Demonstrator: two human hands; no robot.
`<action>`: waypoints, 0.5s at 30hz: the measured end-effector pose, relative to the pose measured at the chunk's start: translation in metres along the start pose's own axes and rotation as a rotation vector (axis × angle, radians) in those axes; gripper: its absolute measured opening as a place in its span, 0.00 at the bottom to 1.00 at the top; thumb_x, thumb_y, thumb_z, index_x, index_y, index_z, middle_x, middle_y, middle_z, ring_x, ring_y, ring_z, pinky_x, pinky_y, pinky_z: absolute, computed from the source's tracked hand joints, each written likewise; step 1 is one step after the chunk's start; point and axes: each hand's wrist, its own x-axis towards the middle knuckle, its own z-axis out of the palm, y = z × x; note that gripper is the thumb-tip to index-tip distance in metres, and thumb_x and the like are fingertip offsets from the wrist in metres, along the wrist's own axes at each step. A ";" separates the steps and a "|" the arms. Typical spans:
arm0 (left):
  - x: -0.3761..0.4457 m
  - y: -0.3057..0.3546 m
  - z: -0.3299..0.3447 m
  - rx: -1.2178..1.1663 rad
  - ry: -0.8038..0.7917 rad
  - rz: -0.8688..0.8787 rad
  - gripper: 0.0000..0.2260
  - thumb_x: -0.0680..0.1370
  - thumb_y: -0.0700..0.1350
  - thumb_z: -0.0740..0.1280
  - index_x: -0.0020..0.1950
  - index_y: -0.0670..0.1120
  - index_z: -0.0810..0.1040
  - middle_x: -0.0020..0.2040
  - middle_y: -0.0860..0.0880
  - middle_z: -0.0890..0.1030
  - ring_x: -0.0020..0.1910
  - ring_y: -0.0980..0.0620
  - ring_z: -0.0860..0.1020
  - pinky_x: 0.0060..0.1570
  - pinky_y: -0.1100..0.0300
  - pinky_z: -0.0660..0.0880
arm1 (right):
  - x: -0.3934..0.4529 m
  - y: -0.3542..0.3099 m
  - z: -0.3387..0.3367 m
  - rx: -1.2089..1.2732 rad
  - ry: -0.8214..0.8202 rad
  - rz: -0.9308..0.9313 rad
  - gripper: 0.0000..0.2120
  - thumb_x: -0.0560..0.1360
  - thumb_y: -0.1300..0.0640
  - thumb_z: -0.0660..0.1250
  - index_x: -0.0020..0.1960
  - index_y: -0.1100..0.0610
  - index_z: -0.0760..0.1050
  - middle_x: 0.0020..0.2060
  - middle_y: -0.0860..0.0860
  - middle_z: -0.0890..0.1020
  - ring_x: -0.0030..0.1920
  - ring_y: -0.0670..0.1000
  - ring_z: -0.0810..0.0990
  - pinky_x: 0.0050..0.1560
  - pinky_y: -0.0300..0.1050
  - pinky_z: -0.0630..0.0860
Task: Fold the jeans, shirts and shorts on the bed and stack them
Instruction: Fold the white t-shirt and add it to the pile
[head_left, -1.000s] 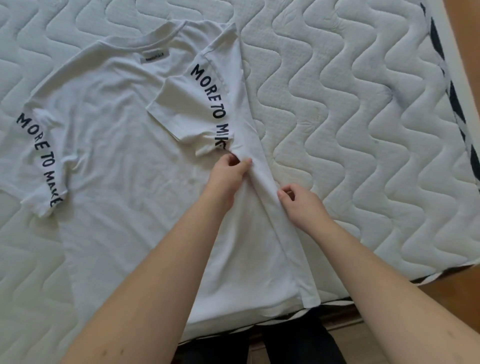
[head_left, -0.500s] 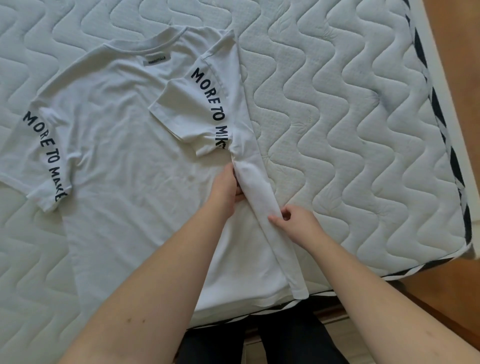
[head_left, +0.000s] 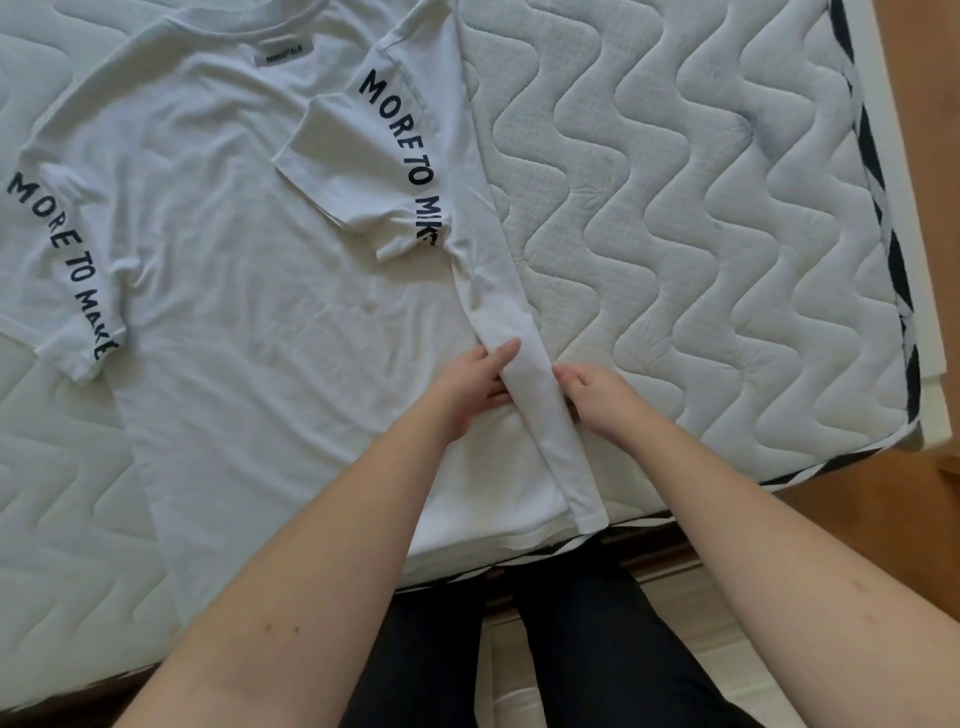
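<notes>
White cotton, thin and limp: the T-shirt (head_left: 249, 270) lies flat on the quilted mattress (head_left: 701, 260) of the bed, its right sleeve (head_left: 363, 171) already turned in. The left hand (head_left: 470, 387) pinches the narrow folded side strip (head_left: 535, 379), thumb on top; the right hand (head_left: 597, 397) curls against the strip's outer edge, gripping it, I judge. Being so soft, it will sag, so hold it along the fold.

"MORE TO MAKE" on both sleeves of the white shirt (head_left: 249, 270); "ESSENTIALS" on its neck label (head_left: 283, 54).
</notes>
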 end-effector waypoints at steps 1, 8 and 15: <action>-0.005 -0.009 0.004 0.068 -0.056 0.002 0.16 0.80 0.50 0.67 0.64 0.42 0.77 0.58 0.42 0.83 0.53 0.49 0.83 0.48 0.60 0.81 | -0.003 0.003 0.000 0.039 -0.010 0.004 0.20 0.84 0.51 0.53 0.56 0.62 0.79 0.52 0.59 0.83 0.54 0.58 0.80 0.59 0.53 0.74; -0.038 -0.054 0.030 0.069 0.085 0.010 0.12 0.83 0.47 0.61 0.62 0.43 0.77 0.53 0.43 0.84 0.46 0.47 0.83 0.45 0.53 0.82 | -0.020 0.034 0.016 0.160 -0.021 0.087 0.17 0.84 0.55 0.54 0.53 0.64 0.79 0.49 0.62 0.83 0.46 0.55 0.81 0.55 0.51 0.77; -0.059 -0.098 -0.001 0.123 0.248 0.096 0.10 0.79 0.52 0.69 0.46 0.45 0.78 0.39 0.52 0.81 0.38 0.55 0.78 0.37 0.63 0.74 | -0.039 0.049 0.049 0.046 -0.036 0.084 0.12 0.81 0.48 0.62 0.53 0.56 0.77 0.48 0.54 0.83 0.49 0.55 0.81 0.57 0.51 0.76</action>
